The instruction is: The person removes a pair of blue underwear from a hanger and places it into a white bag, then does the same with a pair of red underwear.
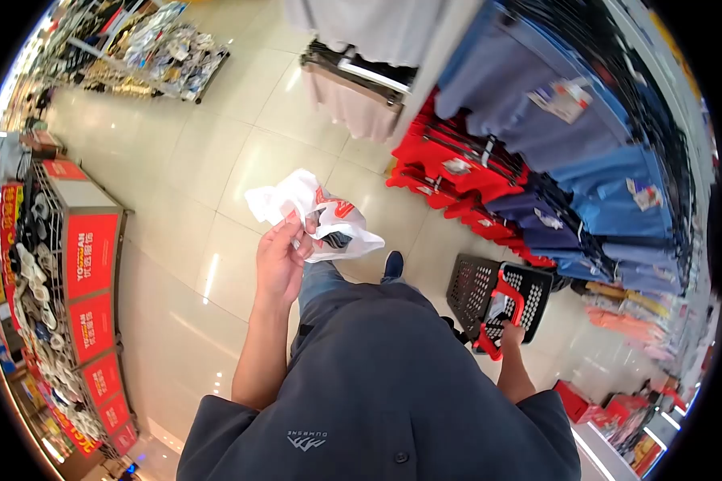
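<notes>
My left hand [279, 252] is raised in front of me, its fingers pinched on a white plastic bag [351, 236] with red print. Something dark with stripes shows through the bag. Low at my right side, my right hand [512, 335] is wrapped round the red handle [509, 297] of a black shopping basket [469, 289] with a perforated wall. A small pale item shows near the handle.
Racks of hanging clothes, with blue garments [610, 192] and red garments [457, 164], line the right. A bin of shoes with red signs [92, 252] stands at the left. Another goods rack [168, 60] is at the upper left. A person [10, 156] is at the far left.
</notes>
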`<state>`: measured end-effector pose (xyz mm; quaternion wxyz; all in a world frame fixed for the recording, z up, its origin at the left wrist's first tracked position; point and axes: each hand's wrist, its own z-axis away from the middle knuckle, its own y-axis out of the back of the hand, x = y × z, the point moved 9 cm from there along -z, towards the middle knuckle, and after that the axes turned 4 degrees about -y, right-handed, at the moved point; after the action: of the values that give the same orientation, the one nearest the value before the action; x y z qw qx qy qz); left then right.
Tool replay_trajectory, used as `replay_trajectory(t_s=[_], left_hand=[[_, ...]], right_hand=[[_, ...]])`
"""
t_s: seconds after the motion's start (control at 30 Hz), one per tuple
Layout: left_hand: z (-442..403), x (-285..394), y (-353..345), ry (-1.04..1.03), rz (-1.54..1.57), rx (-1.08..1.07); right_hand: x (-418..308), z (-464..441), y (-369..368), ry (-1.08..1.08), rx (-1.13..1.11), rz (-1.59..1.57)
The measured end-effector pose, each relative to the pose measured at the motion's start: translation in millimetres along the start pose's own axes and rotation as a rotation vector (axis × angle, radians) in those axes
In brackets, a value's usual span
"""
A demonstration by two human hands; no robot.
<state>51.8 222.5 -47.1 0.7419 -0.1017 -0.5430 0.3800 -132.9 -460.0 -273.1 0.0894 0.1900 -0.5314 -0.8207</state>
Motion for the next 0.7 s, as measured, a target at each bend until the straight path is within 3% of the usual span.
replay_trajectory(t_s=[0.17,0.2,0.3,0.37,0.47,0.53,0.57,0.67,0.7], left_hand=[[-41.7,59.5,62.9,-0.01,0.007,0.003],[-52.9,72.5,74.3,-0.016,0.014,0.015],[-72.8,106.6,107.1,0.025,-0.054,0.025],[-86.6,130.5,119.7,0.028,-0.064,-0.017],[-109.5,169.9,127.2,0.031,-0.096,0.024],[-130.2,186.8,134.2,0.023,-0.084,-0.001],[-141.5,195.2,137.1,0.01,-0.07,-0.015],[-182.6,214.8,146.8,0.013,-0.059,0.01],[-198.7,221.3,152.1,0.022,-0.048,0.031]], right_hand=[[-51.6,92.0,-44.1,-0.27,-0.231,-0.223],[-55.6,99.9,-50.0,-0.291,-0.11,-0.203],[-110.2,170.2,-76.6,-0.369,-0.28,-0.302],[-130.5,198.9,-92.7,-0.387,-0.227,-0.301],[-164.5,246.3,-116.5,-0.424,-0.365,-0.362],[-181.8,274.2,-145.4,-0.437,-0.691,-0.303],[-190.8,278.6,-145.7,-0.443,-0.686,-0.305],[-203.0,301.1,-175.2,-0.4,-1.064,0.047],[-220.3,312.4,-176.6,-0.324,-1.084,0.272]])
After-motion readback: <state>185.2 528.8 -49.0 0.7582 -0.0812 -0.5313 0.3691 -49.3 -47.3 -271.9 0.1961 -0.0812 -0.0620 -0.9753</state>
